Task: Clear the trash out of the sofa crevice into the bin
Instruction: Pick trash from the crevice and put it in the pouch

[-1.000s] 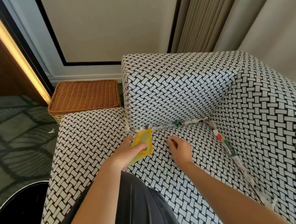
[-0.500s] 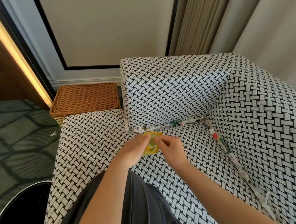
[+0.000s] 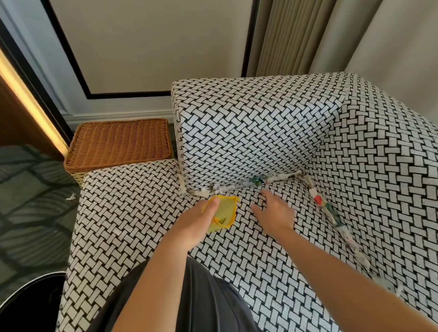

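Note:
My left hand (image 3: 195, 222) grips a small yellow dustpan-like tray (image 3: 224, 211) with a scrap of trash inside, held low over the sofa seat (image 3: 128, 212). My right hand (image 3: 273, 211) lies on the seat just right of it, fingers spread and empty, pointing at the back crevice. White and coloured paper trash (image 3: 255, 183) is wedged along the crevice under the armrest block (image 3: 241, 128), and more trash (image 3: 328, 210) lines the crevice along the backrest on the right. A black bin (image 3: 24, 316) stands at the lower left on the floor.
A brown wicker basket (image 3: 119, 143) stands beside the sofa against the wall. A small white scrap (image 3: 71, 196) lies on the patterned carpet. Curtains (image 3: 332, 25) hang behind the backrest. My dark-clothed leg (image 3: 196, 308) rests on the seat.
My right hand left the yellow tray and moved right and forward onto the seat, fingers spreading. My left hand kept the tray in about the same place.

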Demonstrator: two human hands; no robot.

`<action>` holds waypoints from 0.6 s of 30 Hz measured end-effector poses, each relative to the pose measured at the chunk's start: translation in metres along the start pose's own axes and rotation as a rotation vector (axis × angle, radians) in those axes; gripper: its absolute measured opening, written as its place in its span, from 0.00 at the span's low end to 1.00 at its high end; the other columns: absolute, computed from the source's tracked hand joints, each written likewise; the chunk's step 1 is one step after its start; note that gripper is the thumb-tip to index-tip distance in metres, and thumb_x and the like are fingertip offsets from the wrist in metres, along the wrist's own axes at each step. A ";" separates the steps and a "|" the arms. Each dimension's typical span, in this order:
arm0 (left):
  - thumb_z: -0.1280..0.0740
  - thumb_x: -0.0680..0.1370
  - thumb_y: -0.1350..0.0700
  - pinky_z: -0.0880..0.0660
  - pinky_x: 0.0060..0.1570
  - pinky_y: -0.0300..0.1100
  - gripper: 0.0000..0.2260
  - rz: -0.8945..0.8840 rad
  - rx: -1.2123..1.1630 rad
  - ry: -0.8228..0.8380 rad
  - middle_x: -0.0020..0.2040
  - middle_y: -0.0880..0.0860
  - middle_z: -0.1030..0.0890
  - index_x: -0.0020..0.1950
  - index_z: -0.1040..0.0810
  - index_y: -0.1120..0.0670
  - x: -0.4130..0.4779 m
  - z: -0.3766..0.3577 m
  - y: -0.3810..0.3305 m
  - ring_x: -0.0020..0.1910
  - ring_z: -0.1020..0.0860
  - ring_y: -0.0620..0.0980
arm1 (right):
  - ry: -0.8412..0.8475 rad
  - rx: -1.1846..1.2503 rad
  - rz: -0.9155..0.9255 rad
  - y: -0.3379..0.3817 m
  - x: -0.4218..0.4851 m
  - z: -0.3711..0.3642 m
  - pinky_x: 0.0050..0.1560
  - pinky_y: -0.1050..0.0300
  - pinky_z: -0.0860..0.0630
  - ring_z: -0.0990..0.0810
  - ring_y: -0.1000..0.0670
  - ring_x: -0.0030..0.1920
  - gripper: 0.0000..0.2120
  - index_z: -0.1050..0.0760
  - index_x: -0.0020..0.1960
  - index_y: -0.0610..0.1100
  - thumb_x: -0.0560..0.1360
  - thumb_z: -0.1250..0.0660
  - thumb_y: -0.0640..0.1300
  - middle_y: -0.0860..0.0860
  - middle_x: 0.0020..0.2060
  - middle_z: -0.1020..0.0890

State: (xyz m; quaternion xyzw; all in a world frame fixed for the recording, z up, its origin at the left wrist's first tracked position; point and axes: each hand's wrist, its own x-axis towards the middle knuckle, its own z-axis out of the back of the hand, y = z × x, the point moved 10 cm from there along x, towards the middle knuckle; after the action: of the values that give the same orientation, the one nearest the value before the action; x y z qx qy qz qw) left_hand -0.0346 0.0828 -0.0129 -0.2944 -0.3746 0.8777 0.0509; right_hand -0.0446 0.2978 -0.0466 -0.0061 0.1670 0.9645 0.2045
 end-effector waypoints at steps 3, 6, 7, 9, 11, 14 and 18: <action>0.58 0.79 0.38 0.31 0.45 0.40 0.22 -0.046 -0.032 0.017 0.50 0.51 0.29 0.58 0.32 0.49 0.005 -0.002 -0.003 0.40 0.31 0.45 | 0.109 -0.097 -0.031 0.004 0.019 -0.002 0.52 0.51 0.25 0.21 0.47 0.44 0.28 0.44 0.72 0.51 0.77 0.44 0.61 0.48 0.42 0.20; 0.57 0.79 0.37 0.34 0.46 0.43 0.24 -0.026 -0.104 0.021 0.53 0.50 0.30 0.62 0.32 0.49 0.012 -0.001 0.004 0.49 0.31 0.48 | 0.146 -0.147 -0.024 0.008 0.032 -0.001 0.43 0.55 0.26 0.21 0.45 0.48 0.29 0.44 0.72 0.51 0.76 0.44 0.62 0.45 0.48 0.20; 0.57 0.79 0.37 0.36 0.49 0.44 0.25 -0.003 -0.131 0.016 0.53 0.50 0.31 0.65 0.33 0.49 0.014 -0.001 0.008 0.51 0.32 0.49 | 0.158 -0.154 -0.025 0.008 0.036 -0.001 0.41 0.56 0.27 0.21 0.44 0.51 0.29 0.42 0.71 0.50 0.76 0.44 0.63 0.45 0.51 0.20; 0.56 0.79 0.36 0.38 0.51 0.45 0.27 0.008 -0.157 0.015 0.53 0.50 0.32 0.68 0.34 0.50 0.017 -0.002 0.012 0.52 0.33 0.49 | 0.191 -0.146 -0.009 0.011 0.042 -0.001 0.42 0.56 0.28 0.23 0.44 0.54 0.30 0.39 0.70 0.50 0.74 0.42 0.64 0.46 0.54 0.21; 0.56 0.78 0.35 0.36 0.53 0.46 0.28 0.014 -0.180 0.016 0.54 0.49 0.32 0.68 0.34 0.50 0.019 -0.001 0.014 0.53 0.33 0.49 | 0.225 -0.128 0.014 0.015 0.047 -0.001 0.45 0.56 0.28 0.23 0.45 0.55 0.30 0.37 0.70 0.49 0.73 0.41 0.64 0.46 0.56 0.22; 0.55 0.78 0.35 0.33 0.56 0.50 0.27 0.029 -0.219 0.018 0.55 0.50 0.32 0.67 0.34 0.50 0.020 0.000 0.017 0.54 0.32 0.50 | 0.268 -0.113 0.032 0.020 0.052 0.000 0.45 0.57 0.30 0.25 0.45 0.58 0.30 0.36 0.69 0.48 0.73 0.39 0.63 0.46 0.59 0.23; 0.54 0.78 0.35 0.33 0.58 0.52 0.22 0.039 -0.252 0.031 0.55 0.51 0.31 0.61 0.33 0.47 0.022 -0.002 0.020 0.55 0.31 0.51 | 0.338 -0.071 0.009 0.024 0.062 -0.006 0.51 0.55 0.27 0.25 0.45 0.57 0.30 0.31 0.67 0.45 0.72 0.36 0.62 0.46 0.57 0.22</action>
State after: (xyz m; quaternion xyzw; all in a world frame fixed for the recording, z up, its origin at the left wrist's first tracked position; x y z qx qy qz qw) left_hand -0.0488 0.0764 -0.0378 -0.3191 -0.4751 0.8200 0.0021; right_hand -0.1118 0.2991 -0.0498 -0.1748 0.1647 0.9560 0.1686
